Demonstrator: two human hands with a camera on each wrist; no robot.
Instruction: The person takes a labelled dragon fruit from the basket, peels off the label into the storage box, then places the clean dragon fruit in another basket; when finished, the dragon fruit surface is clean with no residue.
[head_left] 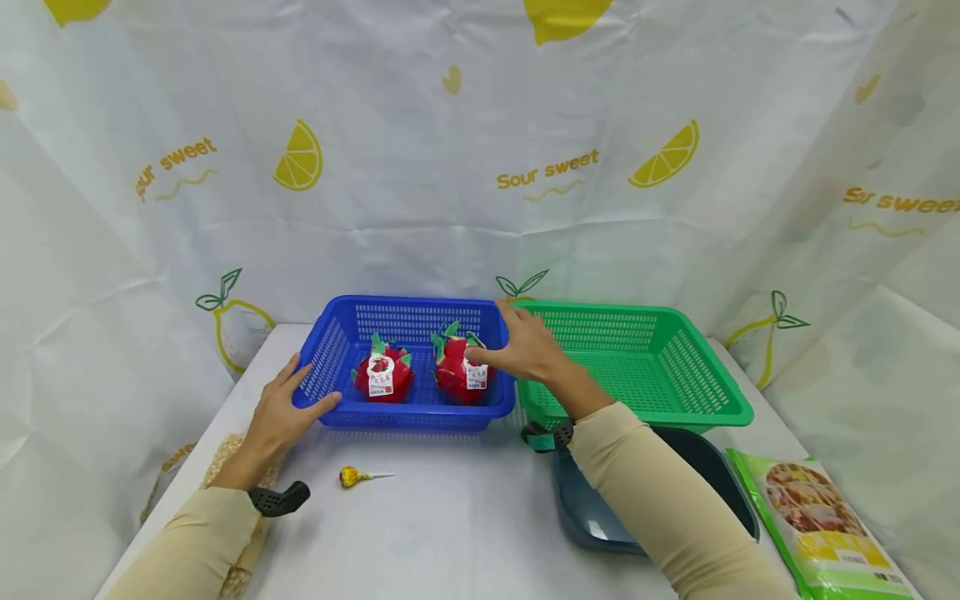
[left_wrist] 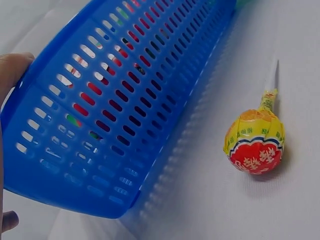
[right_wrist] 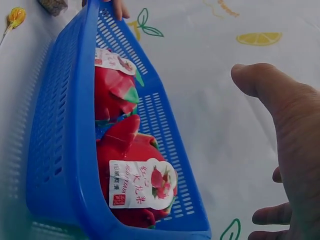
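Observation:
A blue plastic basket [head_left: 420,417] holds two red dragon fruits with green scale tips and white labels, the left dragon fruit [head_left: 399,385] and the right dragon fruit [head_left: 450,377]. My left hand [head_left: 273,421] is at the basket's left end, thumb and fingers spread around the front corner, fingertips right at the rim. Over the right end, my right hand [head_left: 528,346] is spread with nothing between its fingers. Its thumb overlaps the right fruit in the head view, while the right wrist view shows a gap between hand and basket.
A wrapped lollipop [head_left: 349,477] lies in front of the basket. To the right stands a green basket [head_left: 622,379], with a dark teal tub [head_left: 600,529] before it, partly behind my right arm. A green food packet [head_left: 825,533] lies far right; a beige bag [head_left: 234,454] sits under my left arm.

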